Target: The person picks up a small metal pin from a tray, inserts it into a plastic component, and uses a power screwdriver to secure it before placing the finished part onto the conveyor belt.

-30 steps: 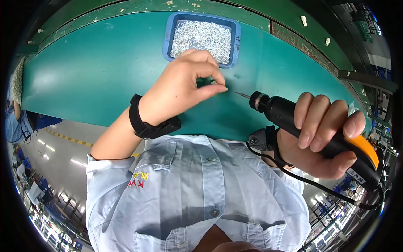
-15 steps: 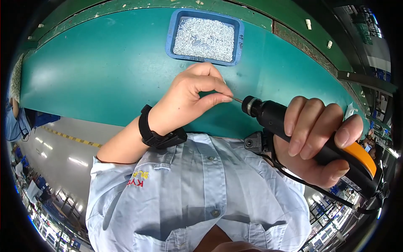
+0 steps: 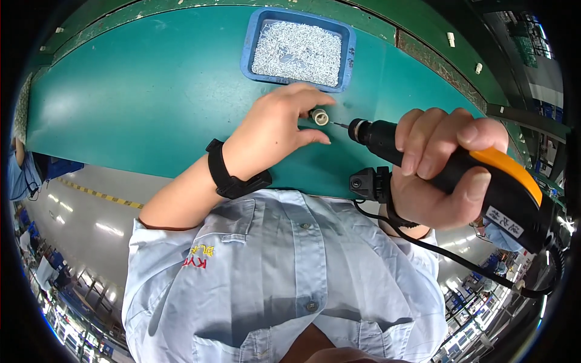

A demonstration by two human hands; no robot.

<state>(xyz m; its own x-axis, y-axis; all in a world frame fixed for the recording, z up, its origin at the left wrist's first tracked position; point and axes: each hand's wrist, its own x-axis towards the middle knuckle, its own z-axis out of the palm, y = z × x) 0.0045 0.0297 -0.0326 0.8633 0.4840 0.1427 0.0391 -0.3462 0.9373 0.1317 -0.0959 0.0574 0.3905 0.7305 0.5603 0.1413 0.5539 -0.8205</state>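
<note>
Up close, the left hand [image 3: 275,130] pinches a small pale round part [image 3: 319,117] between thumb and forefinger, fingers closed narrowly around it, just above the near edge of the bench [image 3: 139,91]. The part's open end faces toward the right hand. A black strap [image 3: 227,175] wraps the left wrist.

The right hand [image 3: 445,163] is wrapped fully around a driver [image 3: 448,166], a black tool with an orange rear cap, all four fingers curled over its body and the thumb underneath. The driver lies nearly level, tilted slightly upward toward the left hand, and its thin bit [image 3: 339,124] points at the part. The bit's tip sits right at the part's opening; whether it touches cannot be told. A black cord [image 3: 460,260] runs from behind the right wrist down past the shirt [image 3: 284,278] and off to the right. A small black block [image 3: 366,181] sits just below the driver, beside the right wrist.

Beyond the left hand's fingertips, farther out on the bench, sits a blue tray [image 3: 248,45] filled with small silvery pieces [image 3: 296,51]. The tray is apart from both hands. The bench itself is teal, with a darker green border along its far edge.
</note>
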